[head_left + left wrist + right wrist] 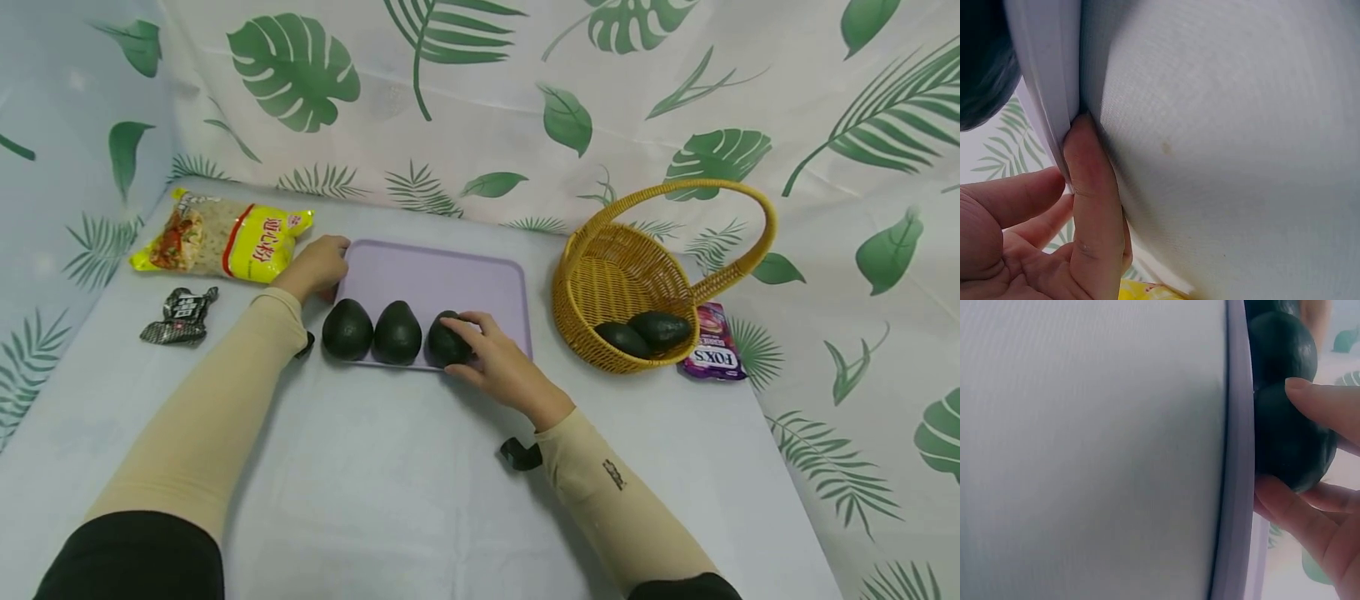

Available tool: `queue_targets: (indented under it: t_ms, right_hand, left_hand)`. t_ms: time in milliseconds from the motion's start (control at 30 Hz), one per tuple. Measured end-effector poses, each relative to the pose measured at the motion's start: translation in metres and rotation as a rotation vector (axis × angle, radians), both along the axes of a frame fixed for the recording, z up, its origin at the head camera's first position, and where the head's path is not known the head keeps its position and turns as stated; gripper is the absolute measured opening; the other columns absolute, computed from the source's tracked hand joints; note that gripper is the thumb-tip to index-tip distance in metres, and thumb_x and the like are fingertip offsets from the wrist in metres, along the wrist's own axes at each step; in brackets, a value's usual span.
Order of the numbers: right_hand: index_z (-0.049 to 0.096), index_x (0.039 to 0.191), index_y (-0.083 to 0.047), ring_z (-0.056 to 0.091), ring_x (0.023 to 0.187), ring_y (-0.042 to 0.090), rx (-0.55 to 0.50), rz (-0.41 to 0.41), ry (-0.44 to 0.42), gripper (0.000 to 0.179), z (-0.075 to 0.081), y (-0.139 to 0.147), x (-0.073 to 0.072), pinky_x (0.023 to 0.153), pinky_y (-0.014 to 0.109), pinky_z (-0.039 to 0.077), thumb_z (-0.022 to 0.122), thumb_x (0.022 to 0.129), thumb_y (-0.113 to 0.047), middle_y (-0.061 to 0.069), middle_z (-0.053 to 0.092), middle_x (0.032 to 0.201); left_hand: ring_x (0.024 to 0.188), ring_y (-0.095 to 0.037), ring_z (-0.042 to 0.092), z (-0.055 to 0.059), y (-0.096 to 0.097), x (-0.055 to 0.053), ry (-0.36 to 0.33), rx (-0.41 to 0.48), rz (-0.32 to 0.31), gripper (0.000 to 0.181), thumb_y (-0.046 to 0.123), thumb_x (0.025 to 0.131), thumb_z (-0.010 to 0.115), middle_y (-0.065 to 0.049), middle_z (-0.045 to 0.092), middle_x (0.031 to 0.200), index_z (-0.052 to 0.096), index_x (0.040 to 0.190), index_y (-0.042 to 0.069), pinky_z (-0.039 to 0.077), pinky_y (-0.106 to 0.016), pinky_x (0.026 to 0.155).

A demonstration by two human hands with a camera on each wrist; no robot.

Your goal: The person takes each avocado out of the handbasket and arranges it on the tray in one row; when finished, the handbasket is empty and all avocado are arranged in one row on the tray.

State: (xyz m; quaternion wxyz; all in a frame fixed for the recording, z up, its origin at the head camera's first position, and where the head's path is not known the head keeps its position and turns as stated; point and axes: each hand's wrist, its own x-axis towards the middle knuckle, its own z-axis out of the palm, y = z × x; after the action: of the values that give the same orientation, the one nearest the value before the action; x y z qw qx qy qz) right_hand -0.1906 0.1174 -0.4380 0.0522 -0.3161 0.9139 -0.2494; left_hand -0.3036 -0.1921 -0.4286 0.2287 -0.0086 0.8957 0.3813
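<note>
A lilac tray (442, 279) lies on the table with three dark green avocados in a row along its near edge. The left one (347, 330) and the middle one (397, 333) stand side by side. My right hand (501, 367) grips the third avocado (446, 342), fingers and thumb on opposite sides of it; the right wrist view shows it just inside the tray's rim (1240, 450). At the tray's left side, my left hand (321, 265) pinches the rim (1054, 75), a finger under its outer edge and the thumb beside it.
Right of the tray stands a wicker basket (566, 317) with a tall handle, two avocados (658, 330) inside. Behind it lies a purple FOX'S packet (712, 346). At left are a yellow noodle bag (225, 236) and a small black wrapper (182, 317). Leaf-print cloth (480, 100) hangs behind.
</note>
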Motion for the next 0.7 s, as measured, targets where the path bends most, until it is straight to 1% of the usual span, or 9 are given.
queue_targets:
  t_ms: [100, 267, 333, 467, 533, 700]
  right_hand:
    - [0.043, 0.150, -0.018, 0.067, 0.087, 0.017, -0.027, -0.005, 0.019, 0.067, -0.0033, -0.0038, -0.0003, 0.078, 0.029, 0.056, 0.073, 0.090, -0.027, 0.013, 0.041, 0.145]
    - [0.042, 0.149, -0.017, 0.066, 0.086, 0.017, -0.050, -0.022, 0.030, 0.069, -0.0065, -0.0066, 0.0002, 0.076, 0.028, 0.056, 0.074, 0.089, -0.027, 0.012, 0.043, 0.143]
    - [0.042, 0.150, -0.017, 0.066, 0.085, 0.019, -0.057, -0.025, 0.033, 0.070, -0.0070, -0.0062, 0.0003, 0.076, 0.028, 0.056, 0.075, 0.088, -0.027, 0.011, 0.043, 0.142]
    - [0.041, 0.150, -0.017, 0.066, 0.084, 0.020, -0.058, -0.030, 0.040, 0.074, -0.0075, -0.0051, 0.0002, 0.075, 0.029, 0.056, 0.076, 0.087, -0.029, 0.012, 0.044, 0.141]
    - [0.040, 0.151, -0.017, 0.066, 0.084, 0.020, -0.058, -0.034, 0.037, 0.075, -0.0073, -0.0050, 0.0003, 0.075, 0.029, 0.056, 0.077, 0.086, -0.029, 0.012, 0.044, 0.141]
    - [0.038, 0.152, -0.018, 0.066, 0.084, 0.020, -0.047, -0.042, 0.025, 0.078, -0.0062, -0.0046, 0.0009, 0.075, 0.029, 0.056, 0.077, 0.086, -0.031, 0.013, 0.043, 0.143]
  left_hand:
    - [0.119, -0.040, 0.050, 0.0002, -0.0003, 0.0005, -0.005, -0.006, 0.003, 0.060, 0.005, 0.099, 0.036, -0.028, 0.028, 0.155, 0.019, 0.156, -0.001, 0.053, -0.047, 0.093]
    - [0.116, -0.040, 0.052, -0.0003, -0.0002, 0.0006, -0.019, 0.011, 0.018, 0.060, 0.005, 0.099, 0.035, -0.028, 0.030, 0.154, 0.019, 0.156, 0.001, 0.055, -0.046, 0.089]
    - [0.115, -0.039, 0.052, -0.0001, 0.0000, 0.0005, -0.017, 0.006, 0.016, 0.060, 0.005, 0.099, 0.036, -0.027, 0.030, 0.154, 0.019, 0.156, 0.001, 0.054, -0.047, 0.091]
    - [0.117, -0.040, 0.051, 0.0001, -0.0004, 0.0001, -0.017, -0.013, 0.007, 0.061, 0.005, 0.099, 0.037, -0.027, 0.029, 0.155, 0.019, 0.156, 0.000, 0.048, -0.051, 0.100]
    - [0.118, -0.040, 0.050, 0.0004, -0.0003, 0.0002, -0.019, -0.014, 0.006, 0.061, 0.005, 0.099, 0.037, -0.028, 0.029, 0.155, 0.019, 0.156, 0.000, 0.047, -0.052, 0.101]
    - [0.116, -0.040, 0.052, 0.0011, -0.0002, 0.0007, -0.020, -0.014, 0.007, 0.061, 0.005, 0.099, 0.037, -0.028, 0.030, 0.154, 0.019, 0.156, 0.000, 0.050, -0.051, 0.098]
